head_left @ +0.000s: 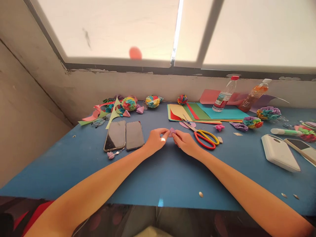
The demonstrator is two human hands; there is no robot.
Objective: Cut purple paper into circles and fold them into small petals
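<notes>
Between my two hands is a small piece of purple paper point(172, 131), partly covered by the fingers. My left hand point(157, 138) pinches its left side, and my right hand point(184, 141) pinches the right side. Just right of my right hand lie scissors point(207, 138) with red and yellow handles, their blades pointing away to the left. Under the blade tips sits a pinkish-purple paper disc point(191, 125). Two phones point(134, 135) rest side by side to the left of my left hand, with a small pink charm point(111, 155) in front of them.
Coloured paper sheets point(217, 112) are stacked behind the scissors, beside a water bottle point(223, 97) and an orange drink bottle point(255, 95). Paper balls point(128, 103) and scraps point(113, 113) lie at the back left, near glasses point(98, 122). A white power bank point(280, 153) is at right.
</notes>
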